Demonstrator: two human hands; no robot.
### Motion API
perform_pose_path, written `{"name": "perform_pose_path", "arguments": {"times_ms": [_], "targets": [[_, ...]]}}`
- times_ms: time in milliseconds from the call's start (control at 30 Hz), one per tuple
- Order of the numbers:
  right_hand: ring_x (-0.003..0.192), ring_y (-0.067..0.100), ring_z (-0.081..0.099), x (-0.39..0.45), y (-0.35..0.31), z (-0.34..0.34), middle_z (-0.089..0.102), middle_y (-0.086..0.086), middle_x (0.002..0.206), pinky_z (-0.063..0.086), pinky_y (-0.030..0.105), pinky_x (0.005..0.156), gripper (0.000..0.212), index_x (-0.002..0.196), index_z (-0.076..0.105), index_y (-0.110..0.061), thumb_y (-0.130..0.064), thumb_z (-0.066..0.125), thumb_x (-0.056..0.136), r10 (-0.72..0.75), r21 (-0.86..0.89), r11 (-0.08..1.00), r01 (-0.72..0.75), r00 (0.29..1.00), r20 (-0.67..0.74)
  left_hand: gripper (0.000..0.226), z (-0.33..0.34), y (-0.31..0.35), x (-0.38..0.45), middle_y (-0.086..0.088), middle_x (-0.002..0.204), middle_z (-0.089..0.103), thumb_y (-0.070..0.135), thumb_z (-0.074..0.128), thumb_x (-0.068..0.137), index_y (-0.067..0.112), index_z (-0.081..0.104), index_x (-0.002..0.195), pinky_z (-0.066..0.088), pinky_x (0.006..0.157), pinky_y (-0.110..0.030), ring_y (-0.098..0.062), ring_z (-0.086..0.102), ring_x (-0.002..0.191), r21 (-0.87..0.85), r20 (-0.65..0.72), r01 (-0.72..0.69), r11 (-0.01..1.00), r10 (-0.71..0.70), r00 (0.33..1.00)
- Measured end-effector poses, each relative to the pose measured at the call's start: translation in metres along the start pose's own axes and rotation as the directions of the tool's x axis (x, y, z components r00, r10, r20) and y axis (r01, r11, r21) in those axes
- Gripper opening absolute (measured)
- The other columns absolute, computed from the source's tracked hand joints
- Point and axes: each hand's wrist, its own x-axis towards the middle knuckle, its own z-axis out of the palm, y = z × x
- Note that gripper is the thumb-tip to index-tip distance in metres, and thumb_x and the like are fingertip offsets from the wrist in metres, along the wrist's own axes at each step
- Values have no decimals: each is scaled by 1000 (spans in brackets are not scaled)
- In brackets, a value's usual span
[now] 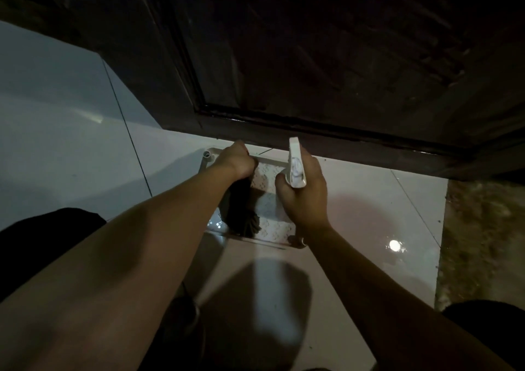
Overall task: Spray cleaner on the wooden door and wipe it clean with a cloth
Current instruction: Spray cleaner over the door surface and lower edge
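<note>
Dim room. Glossy pale floor tiles are reflecting a lamp glare; a mottled mat is lying along the floor's right edge.

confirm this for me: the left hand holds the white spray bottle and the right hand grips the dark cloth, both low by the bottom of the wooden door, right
Not quite: the hands are swapped. In the head view the right hand holds the white spray bottle, its nozzle toward the wooden door, while the left hand grips the dark cloth. Both are low by the bottom of the door, as you said.

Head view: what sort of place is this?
Probably a doorway in a home, dimly lit: a dark wooden door, glossy tiled floor and a white plastic stool under the hands.
</note>
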Motion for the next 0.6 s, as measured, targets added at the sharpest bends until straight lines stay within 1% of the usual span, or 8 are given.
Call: {"name": "perform_pose_path", "arguments": {"times_ms": [33, 100, 133, 200, 300, 467, 533, 600], "targets": [[89, 22, 57, 4, -6, -1, 60, 7, 101, 51, 41, 78, 44, 121, 56, -12, -28, 56, 79, -12, -3, 1000, 12, 1000, -12, 25, -2, 1, -2, -7, 107, 56, 24, 58, 91, 14, 54, 113, 40, 80, -30, -22, 50, 94, -14, -34, -10, 1000, 9, 999], [80, 22, 57, 13, -20, -2, 60, 4, 90, 51, 45, 71, 34, 105, 57, -13, -33, 54, 78, -36, 20, 999, 37, 998, -43, 10, -12, 8, -6, -6, 104, 59, 24, 59, 91, 21, 54, 99, 46, 83, -33, -23, 56, 94, -61, -125, -52, 997, 44, 991], [79, 22, 58, 18, -29, -4, 60, 2, 88, 51, 45, 70, 28, 102, 55, -16, -32, 56, 79, -35, 45, 998, 37, 997, -63, 6, -18, 13, -9, -7, 102, 61, 22, 58, 90, 23, 52, 92, 48, 83, -36, -25, 58, 93, -81, -185, -92, 992, 76, 980], [79, 20, 58, 27, -56, -13, 60, 0, 86, 52, 46, 70, 18, 97, 51, -24, -25, 60, 81, -36, 94, 994, 46, 994, -101, 7, -36, 30, -22, -9, 99, 63, 21, 56, 91, 24, 52, 87, 50, 80, -39, -26, 60, 91, -114, -303, -188, 976, 146, 942], [78, 20, 59, 36, -109, -35, 58, -2, 84, 52, 48, 70, 20, 92, 48, -29, -22, 62, 81, -46, 144, 987, 69, 987, -157, 5, -72, 67, -56, -8, 93, 64, 23, 53, 91, 22, 55, 86, 52, 76, -38, -24, 61, 85, -182, -435, -323, 929, 219, 873], [79, 19, 62, 28, -230, -105, 61, -5, 82, 53, 46, 71, 20, 93, 51, -30, -40, 61, 79, -38, 180, 981, 76, 979, -202, 16, -156, 139, -159, -9, 78, 67, 23, 51, 93, 12, 61, 87, 52, 73, -43, -24, 64, 77, -309, -570, -513, 801, 275, 774], [76, 21, 61, 23, -293, -146, 61, -4, 79, 52, 45, 69, 18, 89, 53, -26, -37, 60, 77, -75, 205, 971, 124, 971, -229, 16, -202, 173, -215, -9, 76, 66, 22, 51, 94, 12, 60, 86, 52, 71, -44, -23, 64, 73, -345, -608, -561, 753, 276, 744], [73, 21, 60, 19, -360, -192, 60, -1, 77, 51, 45, 67, 15, 88, 57, -20, -26, 60, 75, -119, 224, 958, 178, 960, -254, 13, -253, 210, -275, -8, 78, 65, 21, 51, 95, 15, 58, 86, 53, 71, -40, -23, 64, 74, -361, -646, -614, 702, 287, 707]]}}
